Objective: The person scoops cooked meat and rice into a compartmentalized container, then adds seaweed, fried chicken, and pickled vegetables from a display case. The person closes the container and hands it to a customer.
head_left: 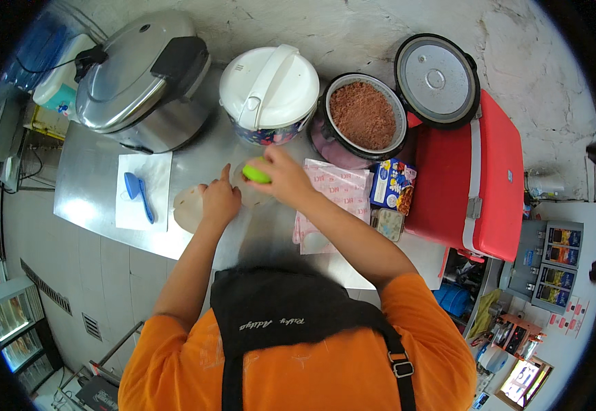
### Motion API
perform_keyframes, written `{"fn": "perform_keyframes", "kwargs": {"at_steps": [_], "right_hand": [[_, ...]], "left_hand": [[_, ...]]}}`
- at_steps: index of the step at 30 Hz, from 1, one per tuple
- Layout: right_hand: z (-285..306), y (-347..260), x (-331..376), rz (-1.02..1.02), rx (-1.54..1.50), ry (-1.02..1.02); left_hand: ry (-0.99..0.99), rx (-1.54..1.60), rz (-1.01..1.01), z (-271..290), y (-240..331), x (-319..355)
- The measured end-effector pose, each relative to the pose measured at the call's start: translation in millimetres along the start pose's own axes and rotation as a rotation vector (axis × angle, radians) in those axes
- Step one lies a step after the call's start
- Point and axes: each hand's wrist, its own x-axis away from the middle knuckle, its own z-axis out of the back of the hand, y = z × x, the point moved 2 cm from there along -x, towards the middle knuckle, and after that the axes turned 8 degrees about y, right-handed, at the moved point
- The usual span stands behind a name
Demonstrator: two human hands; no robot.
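Right hand (281,177) fingers curl around small green cup (257,171), light, rigid, best held by rim; left hand (219,202) pins thin plastic sheet (187,207) on counter (92,195), forefinger extended.

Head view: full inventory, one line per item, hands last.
steel cooker: 1, silver with black handle, counter back left, lid shut
white rice cooker: 1, white lid, patterned body, back centre, shut
open cooker: 1, holds reddish-brown grains, lid raised behind it
red cooler box: 1, red, right of counter
blue scoop: 1, blue, on white paper, left
printed wrappers: stack, white with pink print, under right forearm
blue carton: 1, beside cooler
green object: 1, lime green, in right hand
steel counter: 1, grey
left hand: on pale wrapper
right hand: fingers around green object
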Motion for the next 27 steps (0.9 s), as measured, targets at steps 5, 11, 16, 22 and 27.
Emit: {"fn": "perform_keyframes", "kwargs": {"at_steps": [5, 11, 16, 22, 27], "right_hand": [[-26.8, 7.3, 3.8, 0.082, 0.098, -0.064], [0.8, 9.8, -13.9, -0.021, 0.050, 0.145], [-28.2, 1.7, -2.3, 0.032, 0.336, -0.014], [-45.5, 5.2, 9.7, -0.019, 0.372, 0.048], [-48.3, 0.3, 10.2, -0.101, 0.439, -0.129]], "left_hand": [[0.052, 0.058, -0.065, -4.2, -2.9, -0.3], [0.057, 0.126, -0.110, -6.3, -8.3, -2.9], [0.048, 0.141, -0.121, -6.8, -13.4, -8.4], [0.068, 0.185, -0.155, -7.2, -23.1, -11.7], [0.035, 0.216, -0.196, -7.0, -28.2, -18.9]]}}
